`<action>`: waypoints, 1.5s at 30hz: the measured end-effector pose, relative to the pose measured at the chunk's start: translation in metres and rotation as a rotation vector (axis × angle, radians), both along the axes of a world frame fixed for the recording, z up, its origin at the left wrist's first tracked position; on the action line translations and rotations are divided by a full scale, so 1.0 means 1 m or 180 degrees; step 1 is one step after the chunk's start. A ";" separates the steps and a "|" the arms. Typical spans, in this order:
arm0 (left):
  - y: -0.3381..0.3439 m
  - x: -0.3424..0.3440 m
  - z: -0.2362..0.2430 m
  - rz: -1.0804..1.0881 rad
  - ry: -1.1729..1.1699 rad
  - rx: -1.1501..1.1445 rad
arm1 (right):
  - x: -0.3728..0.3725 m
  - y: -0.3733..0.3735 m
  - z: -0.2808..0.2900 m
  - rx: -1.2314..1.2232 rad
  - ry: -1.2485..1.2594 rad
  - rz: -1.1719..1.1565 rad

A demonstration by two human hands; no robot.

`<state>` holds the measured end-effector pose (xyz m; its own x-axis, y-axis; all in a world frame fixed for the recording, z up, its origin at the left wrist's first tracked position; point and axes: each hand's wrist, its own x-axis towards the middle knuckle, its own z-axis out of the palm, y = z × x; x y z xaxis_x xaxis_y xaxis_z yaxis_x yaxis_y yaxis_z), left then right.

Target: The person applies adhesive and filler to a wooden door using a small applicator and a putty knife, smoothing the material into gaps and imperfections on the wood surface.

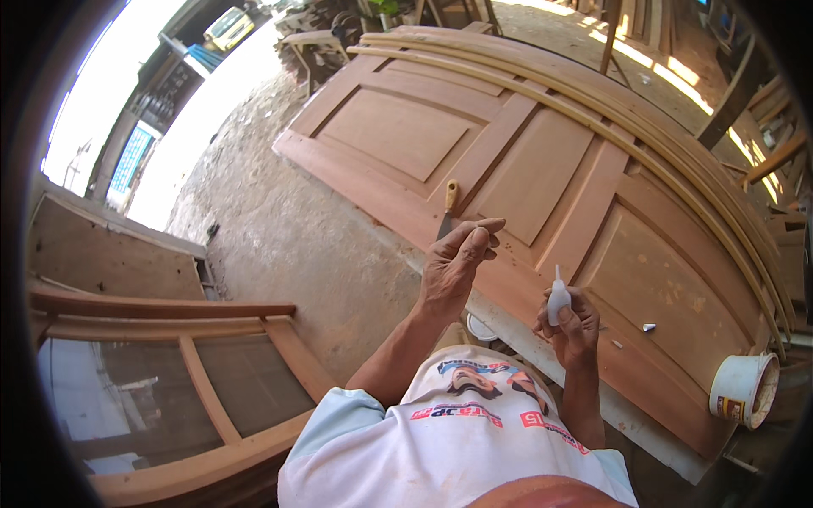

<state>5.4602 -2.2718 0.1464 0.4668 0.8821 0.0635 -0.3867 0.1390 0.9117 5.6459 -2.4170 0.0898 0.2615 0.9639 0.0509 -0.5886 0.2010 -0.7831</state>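
The right hand wraps its fingers around a white squeeze bottle, tip up by the wooden panel door (maybe so nothing drips). The left hand bunches its fingers near a putty knife; I can't tell if they pinch anything.

Passage: crossed the door centrally.
Putty knife: obstructed door's left half.
Strips: barred door's far edge.
Bucket: blocked door's right end.
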 end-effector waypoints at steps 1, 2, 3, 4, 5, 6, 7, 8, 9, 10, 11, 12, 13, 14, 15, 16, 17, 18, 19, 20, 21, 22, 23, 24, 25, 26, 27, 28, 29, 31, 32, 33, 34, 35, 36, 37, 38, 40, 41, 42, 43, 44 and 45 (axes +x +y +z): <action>0.005 -0.003 -0.007 0.0043 0.0208 0.0030 | -0.002 0.004 -0.001 -0.0048 0.0016 0.0072; 0.006 -0.017 -0.021 0.0177 0.0394 0.0149 | 0.001 0.015 -0.001 0.0034 -0.0003 0.0077; 0.018 -0.032 -0.028 0.0404 0.0546 0.0190 | 0.000 0.010 -0.004 -0.0057 -0.0014 0.0048; 0.014 -0.048 -0.044 0.0569 0.0716 0.0005 | -0.001 0.018 -0.003 -0.0083 0.0035 0.0027; 0.014 -0.064 -0.049 0.0731 0.0653 -0.0058 | 0.000 0.026 -0.001 -0.0095 -0.0027 0.0100; 0.020 -0.078 -0.052 0.0893 0.0589 -0.0059 | 0.003 0.032 -0.003 -0.0047 -0.0089 0.0166; 0.023 -0.089 -0.053 0.0996 0.0569 -0.0062 | 0.007 0.034 -0.004 -0.0047 -0.0162 0.0230; 0.024 -0.104 -0.055 0.1136 0.0550 -0.0139 | 0.011 0.040 -0.001 0.0043 -0.0227 0.0312; 0.024 -0.112 -0.057 0.1183 0.0564 -0.0148 | 0.012 0.043 0.002 0.0062 -0.0256 0.0275; 0.024 -0.122 -0.057 0.1246 0.0586 -0.0162 | 0.011 0.046 0.005 0.0077 -0.0278 0.0255; 0.026 -0.131 -0.059 0.1331 0.0579 -0.0150 | 0.009 0.051 0.007 0.0124 -0.0323 0.0253; 0.029 -0.143 -0.069 0.1322 0.0566 -0.0145 | 0.005 0.053 0.008 0.0076 -0.0332 0.0175; 0.030 -0.148 -0.071 0.1474 0.0654 -0.0218 | 0.000 0.058 0.008 0.0042 -0.0364 0.0129; 0.031 -0.153 -0.073 0.1632 0.0736 -0.0296 | -0.005 0.063 0.008 0.0009 -0.0401 0.0087; 0.031 -0.158 -0.076 0.1793 0.0811 -0.0379 | -0.010 0.061 0.008 -0.0068 -0.0460 0.0028; 0.036 -0.167 -0.078 0.1842 0.1022 -0.0315 | -0.015 0.064 0.008 -0.0058 -0.0499 0.0009; 0.041 -0.179 -0.086 0.1896 0.1231 -0.0256 | -0.019 0.065 0.007 -0.0044 -0.0539 -0.0012; 0.046 -0.192 -0.091 0.1968 0.1454 -0.0201 | -0.023 0.067 0.004 -0.0075 -0.0590 -0.0008; 0.055 -0.205 -0.094 0.2050 0.1526 -0.0126 | -0.028 0.071 0.000 -0.0101 -0.0642 -0.0017; 0.061 -0.215 -0.097 0.2100 0.1599 -0.0091 | -0.034 0.072 -0.001 -0.0114 -0.0607 -0.0027; 0.068 -0.225 -0.098 0.2150 0.1676 -0.0057 | -0.040 0.076 -0.001 -0.0129 -0.0568 -0.0036; 0.075 -0.230 -0.098 0.2187 0.1777 0.0084 | -0.044 0.078 -0.002 -0.0163 -0.0557 -0.0069; 0.080 -0.235 -0.094 0.2024 0.1786 0.0200 | -0.048 0.079 -0.003 -0.0223 -0.0614 -0.0084; 0.086 -0.241 -0.088 0.1858 0.1799 0.0319 | -0.052 0.080 -0.004 -0.0283 -0.0668 -0.0103; 0.091 -0.248 -0.081 0.1688 0.1824 0.0431 | -0.057 0.081 -0.006 -0.0354 -0.0715 -0.0123; 0.094 -0.254 -0.076 0.1228 0.1784 0.0162 | -0.060 0.081 -0.008 -0.0411 -0.0695 -0.0132; 0.098 -0.259 -0.071 0.0761 0.1736 -0.0102 | -0.064 0.082 -0.011 -0.0469 -0.0676 -0.0145; 0.103 -0.263 -0.067 0.0283 0.1677 -0.0353 | -0.066 0.083 -0.013 -0.0523 -0.0657 -0.0170; 0.111 -0.269 -0.064 -0.0087 0.1962 -0.0153 | -0.068 0.084 -0.015 -0.0578 -0.0638 -0.0201; 0.130 -0.285 -0.056 -0.0817 0.2540 0.0257 | -0.074 0.089 -0.021 -0.0581 -0.0634 -0.0174; 0.155 -0.305 -0.059 0.0372 0.3137 0.0811 | -0.076 0.092 -0.023 -0.0601 -0.0659 -0.0186; 0.189 -0.345 -0.058 0.1633 0.3718 0.1328 | -0.082 0.097 -0.023 -0.0592 -0.0594 -0.0165; 0.220 -0.387 -0.059 0.2921 0.4217 0.1827 | -0.088 0.100 -0.024 -0.0604 -0.0542 -0.0144; 0.240 -0.417 -0.060 0.4229 0.4608 0.2341 | -0.092 0.102 -0.024 -0.0616 -0.0497 -0.0150; 0.256 -0.430 -0.052 0.4628 0.4251 0.2242 | -0.092 0.106 -0.021 -0.0651 -0.0608 -0.0230; 0.265 -0.438 -0.035 0.5016 0.3908 0.2142 | -0.095 0.106 -0.018 -0.0685 -0.0692 -0.0292; 0.265 -0.430 -0.030 0.4860 0.3825 0.2105 | -0.097 0.102 -0.018 -0.0761 -0.0779 -0.0341; 0.261 -0.401 -0.028 0.4588 0.3666 0.2027 | -0.102 0.101 -0.025 -0.0784 -0.0599 -0.0488; 0.257 -0.382 -0.034 0.4240 0.3731 0.1638 | -0.106 0.104 -0.029 -0.0778 -0.0484 -0.0529; 0.254 -0.367 -0.047 0.3896 0.3804 0.1433 | -0.110 0.107 -0.031 -0.0778 -0.0469 -0.0494; 0.253 -0.345 -0.058 0.3517 0.3807 0.1322 | -0.111 0.107 -0.034 -0.0792 -0.0466 -0.0478; 0.256 -0.326 -0.078 0.3187 0.3845 0.1188 | -0.113 0.106 -0.035 -0.0816 -0.0477 -0.0466; 0.258 -0.305 -0.095 0.2927 0.3897 0.1243 | -0.113 0.105 -0.034 -0.0877 -0.0520 -0.0437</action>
<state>5.1556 -2.0137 0.0512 -0.2598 0.9013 0.3467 0.7644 -0.0274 0.6441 5.5324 -2.3116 0.0555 0.3996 0.9036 -0.1544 -0.4332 0.0377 -0.9005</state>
